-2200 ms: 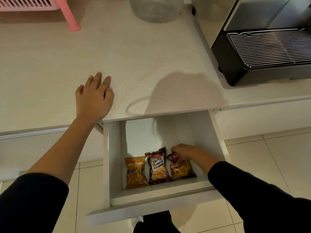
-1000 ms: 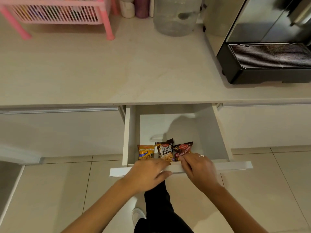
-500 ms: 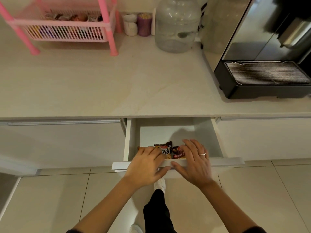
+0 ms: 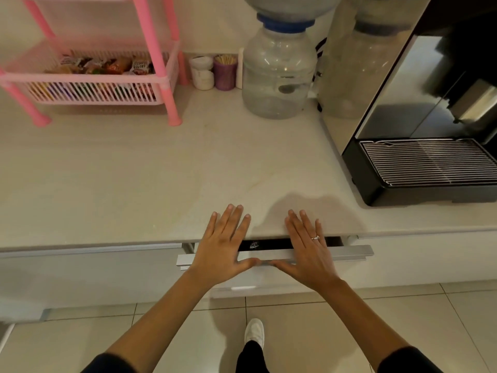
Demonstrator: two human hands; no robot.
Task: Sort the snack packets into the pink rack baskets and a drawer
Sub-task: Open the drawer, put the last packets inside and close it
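The white drawer (image 4: 347, 253) under the counter stands only a narrow gap out. Through the gap a dark peanut packet (image 4: 254, 244) shows; the other packets are hidden. My left hand (image 4: 223, 249) and my right hand (image 4: 306, 250) lie flat against the drawer front, fingers spread, thumbs nearly touching, holding nothing. At the back left the pink rack (image 4: 158, 63) stands on the counter, and its lower basket (image 4: 88, 90) holds several snack packets (image 4: 107, 66).
A large water jar (image 4: 278, 74) and small cups (image 4: 213, 72) stand at the back of the counter (image 4: 134, 179). A black and steel coffee machine (image 4: 425, 130) with a drip grille fills the right side. My shoe (image 4: 254, 332) rests on the tiled floor below.
The drawer has slid from about half out to almost shut under both flat hands. The view has moved forward and up over the counter.
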